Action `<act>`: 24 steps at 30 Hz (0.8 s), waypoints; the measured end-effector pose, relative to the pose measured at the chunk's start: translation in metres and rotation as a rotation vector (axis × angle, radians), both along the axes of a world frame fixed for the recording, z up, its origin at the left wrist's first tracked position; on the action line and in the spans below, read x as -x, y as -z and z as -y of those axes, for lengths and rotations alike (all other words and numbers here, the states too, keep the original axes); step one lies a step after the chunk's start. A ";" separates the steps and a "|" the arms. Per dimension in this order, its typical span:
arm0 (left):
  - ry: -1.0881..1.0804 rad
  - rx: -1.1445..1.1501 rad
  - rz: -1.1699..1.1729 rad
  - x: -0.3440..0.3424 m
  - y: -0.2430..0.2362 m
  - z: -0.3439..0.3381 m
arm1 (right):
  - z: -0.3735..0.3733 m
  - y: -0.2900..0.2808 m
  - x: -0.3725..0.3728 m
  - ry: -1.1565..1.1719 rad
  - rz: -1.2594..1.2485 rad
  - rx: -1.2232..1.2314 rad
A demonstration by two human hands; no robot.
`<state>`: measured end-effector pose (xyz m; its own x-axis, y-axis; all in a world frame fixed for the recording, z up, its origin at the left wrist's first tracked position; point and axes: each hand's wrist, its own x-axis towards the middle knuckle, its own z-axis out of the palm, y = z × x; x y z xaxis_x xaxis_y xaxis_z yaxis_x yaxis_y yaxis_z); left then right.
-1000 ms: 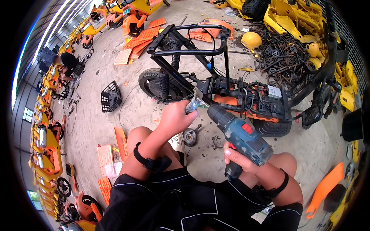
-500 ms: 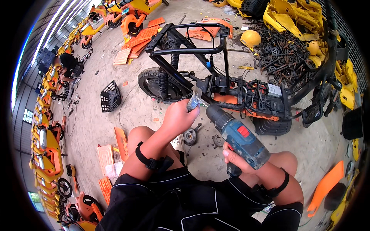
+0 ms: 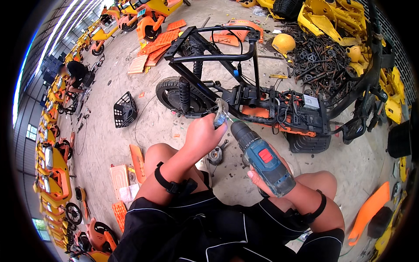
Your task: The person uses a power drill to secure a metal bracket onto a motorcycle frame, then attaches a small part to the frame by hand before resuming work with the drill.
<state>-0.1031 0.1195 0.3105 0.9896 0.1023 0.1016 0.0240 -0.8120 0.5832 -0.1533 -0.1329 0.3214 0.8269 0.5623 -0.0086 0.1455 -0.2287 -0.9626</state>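
My left hand (image 3: pixel 203 133) is closed round a small shiny, bluish-silver piece (image 3: pixel 220 114) that I cannot make out clearly, held beside the rear of a stripped black scooter frame (image 3: pixel 235 56). My right hand (image 3: pixel 257 174) grips a blue cordless drill (image 3: pixel 264 159), its chuck and thin bit pointing up-left at that piece. The frame's rear wheel (image 3: pixel 166 96) and black coil shock (image 3: pixel 185 95) are just behind my left hand. A black box-like assembly with cables (image 3: pixel 305 118) runs along the frame's low middle.
Orange panels (image 3: pixel 157 46) lie behind the frame. A heap of dark metal parts (image 3: pixel 318 65) and yellow panels (image 3: pixel 321 22) fills the back right. A black basket (image 3: pixel 124 109) sits left. Another person (image 3: pixel 76 74) crouches beside a row of yellow scooters (image 3: pixel 59 166). An orange strip (image 3: pixel 369 209) lies right.
The drill has moved slightly left and turned steeper, its chuck closer to my left hand. My left hand has shifted very little.
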 end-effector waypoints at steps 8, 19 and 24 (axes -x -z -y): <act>0.010 -0.110 0.047 -0.002 0.004 0.001 | -0.006 0.014 0.005 0.010 0.023 -0.135; -0.014 -0.077 0.012 -0.004 0.010 0.001 | 0.000 0.018 0.003 -0.054 0.055 -0.121; -0.026 -0.041 0.027 -0.003 0.005 0.006 | 0.003 0.013 0.000 -0.082 0.069 -0.041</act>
<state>-0.1001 0.1139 0.3057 0.9835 0.1230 0.1327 0.0301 -0.8343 0.5504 -0.1536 -0.1359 0.3087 0.7760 0.6267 0.0717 0.2288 -0.1737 -0.9579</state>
